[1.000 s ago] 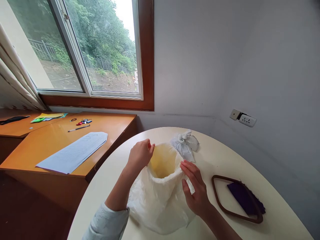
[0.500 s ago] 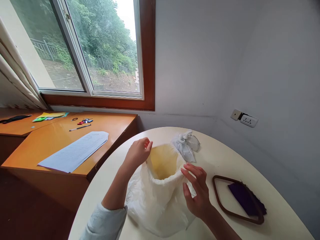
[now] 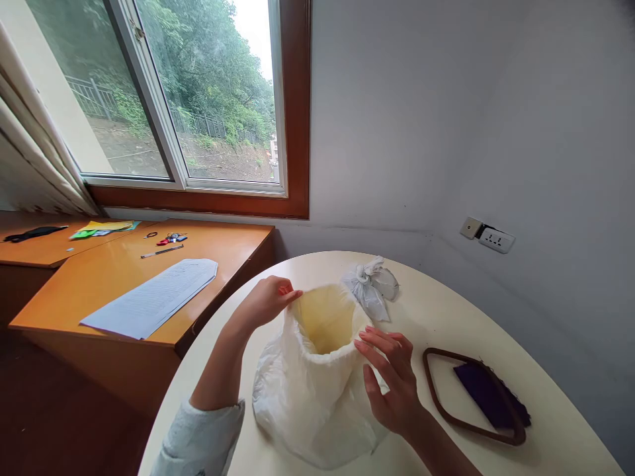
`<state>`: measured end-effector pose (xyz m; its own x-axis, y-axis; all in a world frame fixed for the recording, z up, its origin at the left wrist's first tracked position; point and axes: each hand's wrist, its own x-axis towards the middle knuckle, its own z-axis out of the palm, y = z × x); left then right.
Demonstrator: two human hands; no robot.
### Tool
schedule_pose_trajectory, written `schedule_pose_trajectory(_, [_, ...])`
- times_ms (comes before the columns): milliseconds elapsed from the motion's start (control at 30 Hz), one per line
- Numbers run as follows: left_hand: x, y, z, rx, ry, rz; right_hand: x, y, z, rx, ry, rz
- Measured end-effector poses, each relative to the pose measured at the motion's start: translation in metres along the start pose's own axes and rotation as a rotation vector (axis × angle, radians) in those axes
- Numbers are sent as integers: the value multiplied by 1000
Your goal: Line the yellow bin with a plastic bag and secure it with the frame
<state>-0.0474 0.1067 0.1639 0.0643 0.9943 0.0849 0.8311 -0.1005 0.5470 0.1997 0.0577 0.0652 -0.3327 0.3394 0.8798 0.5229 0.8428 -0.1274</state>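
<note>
A white plastic bag [image 3: 317,403] lines a yellowish bin [image 3: 325,317], folded over its rim and draped down outside onto a round cream table [image 3: 223,357]. My left hand [image 3: 265,301] pinches the bag's edge at the rim's far left, thumb against fingers. At the right side of the rim, my right hand [image 3: 391,377] rests its fingertips on the bag, fingers stretched and thumb apart. The bag hides the bin's outer wall. Behind the bin lies a knotted white plastic bag [image 3: 370,287].
A brown rounded frame [image 3: 431,390] lies over dark purple cloth [image 3: 489,393] on the table's right. Left of the table is an orange-brown desk [image 3: 228,244] bearing paper sheets [image 3: 153,297], a pen [image 3: 162,251] and keys [image 3: 172,238]. A wall socket [image 3: 496,240] sits at right.
My left hand has shifted slightly at the rim's left, its thumb now down against the bag's edge. The right hand has barely moved at the rim. The view has shifted a little.
</note>
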Motion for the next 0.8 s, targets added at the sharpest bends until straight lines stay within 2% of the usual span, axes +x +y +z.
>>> schedule_pose_trajectory(133, [0,5,6,1,14,9,0,-3,-1,-4,-45,-10])
schedule_pose_trajectory(267, [-2,10,10,-5,-3,63,0,-6,-4,27,-16,3])
schedule_pose_trajectory(467, [-13,26,9,-157,0,127,3,-14,-16,75,-42,8])
schedule_pose_trajectory(633, [-23,40,8,-150,9,183,29,-26,-28,98,-190,23])
schedule_pose_trajectory(800, [-27,46,9,-94,3,228,65,-31,-14,-43,-502,136])
